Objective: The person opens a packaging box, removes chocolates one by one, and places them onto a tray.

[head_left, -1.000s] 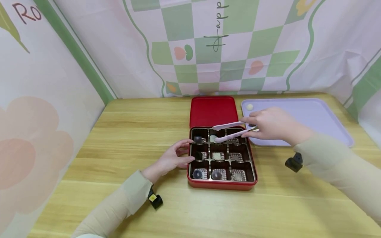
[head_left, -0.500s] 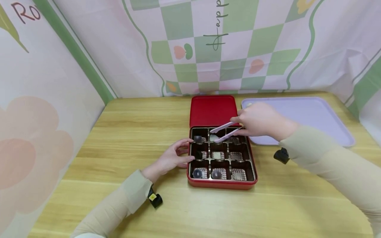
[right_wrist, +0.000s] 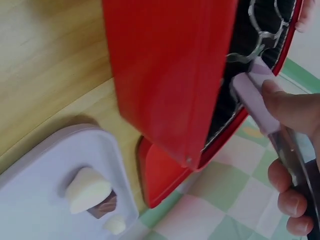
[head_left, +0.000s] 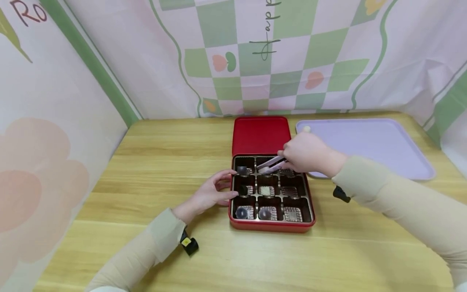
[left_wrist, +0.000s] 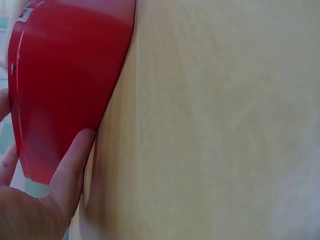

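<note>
- Two hands work at a red box (head_left: 271, 225) that lies in the middle of the head view on the wooden worktop (head_left: 175, 162); its nine dark compartments hold small pieces in some cells.
- Right hand (head_left: 304, 153), centre right of the frame, pinches pink tongs (head_left: 273, 163) between thumb and curled fingers (right_wrist: 287, 200). The tong tips point left and down into the top middle compartment, where a pale piece lies; whether the tips touch it cannot be told.
- Left hand (head_left: 211, 194) rests at the box's left wall, fingers relaxed and gently bent, thumb (left_wrist: 72, 167) lying along the red side in the left wrist view. It grips nothing.
- Red lid (head_left: 260, 136) lies flat just behind the box, touching its far edge. A lilac tray (head_left: 379, 142) sits to the right of lid and box, its near left corner under the right hand.
- One pale piece (head_left: 306, 129) shows on the tray's upper left corner in the head view; the right wrist view shows a larger pale piece (right_wrist: 87, 189) on a brown base near that corner, with a smaller one beside it.
- Open worktop stretches left of the box and along the lower part of the frame; fabric walls close in the back and both sides.
- Right forearm, in a beige sleeve (head_left: 397, 202), comes in from the lower right and crosses above the tray's near edge; the left forearm enters from the lower left, wrist low on the worktop.
</note>
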A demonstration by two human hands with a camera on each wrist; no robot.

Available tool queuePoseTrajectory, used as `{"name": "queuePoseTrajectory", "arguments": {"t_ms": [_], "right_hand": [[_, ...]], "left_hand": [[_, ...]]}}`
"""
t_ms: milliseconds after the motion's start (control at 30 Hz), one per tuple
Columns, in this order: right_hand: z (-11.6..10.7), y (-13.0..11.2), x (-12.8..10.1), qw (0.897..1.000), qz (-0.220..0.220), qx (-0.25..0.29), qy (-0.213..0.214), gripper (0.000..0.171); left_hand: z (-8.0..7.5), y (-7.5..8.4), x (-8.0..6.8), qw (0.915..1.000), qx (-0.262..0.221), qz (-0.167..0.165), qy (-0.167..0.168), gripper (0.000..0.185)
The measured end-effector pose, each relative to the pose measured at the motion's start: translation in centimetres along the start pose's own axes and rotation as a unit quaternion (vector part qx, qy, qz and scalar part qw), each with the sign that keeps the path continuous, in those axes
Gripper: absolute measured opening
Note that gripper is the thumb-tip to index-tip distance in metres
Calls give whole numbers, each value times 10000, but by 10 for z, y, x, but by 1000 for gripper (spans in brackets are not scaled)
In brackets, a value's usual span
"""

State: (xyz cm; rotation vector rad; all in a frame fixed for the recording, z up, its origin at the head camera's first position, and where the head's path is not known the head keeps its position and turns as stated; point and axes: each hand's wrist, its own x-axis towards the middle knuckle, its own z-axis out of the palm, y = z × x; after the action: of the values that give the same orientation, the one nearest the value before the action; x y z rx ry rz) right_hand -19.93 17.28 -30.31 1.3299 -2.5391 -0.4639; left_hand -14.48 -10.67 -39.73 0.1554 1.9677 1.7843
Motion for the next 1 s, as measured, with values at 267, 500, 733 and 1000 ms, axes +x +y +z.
{"name": "queuePoseTrajectory", "arguments": {"t_ms": [267, 500, 733, 1000], "right_hand": [[8, 4, -9, 9995, -42, 225, 238, 21], [24, 9, -18, 9968, -149, 421, 662, 27], [44, 19, -28, 9876, -324, 673, 1380, 33], [60, 21, -45, 9723, 75, 1314, 1929, 46]], "left_hand": [[1, 2, -1, 10000, 26, 13, 3, 60], [3, 2, -2, 10000, 53, 11, 17, 60], [2, 1, -3, 10000, 48, 32, 48, 60], [2, 1, -3, 9999, 24, 105, -8, 59]]}}
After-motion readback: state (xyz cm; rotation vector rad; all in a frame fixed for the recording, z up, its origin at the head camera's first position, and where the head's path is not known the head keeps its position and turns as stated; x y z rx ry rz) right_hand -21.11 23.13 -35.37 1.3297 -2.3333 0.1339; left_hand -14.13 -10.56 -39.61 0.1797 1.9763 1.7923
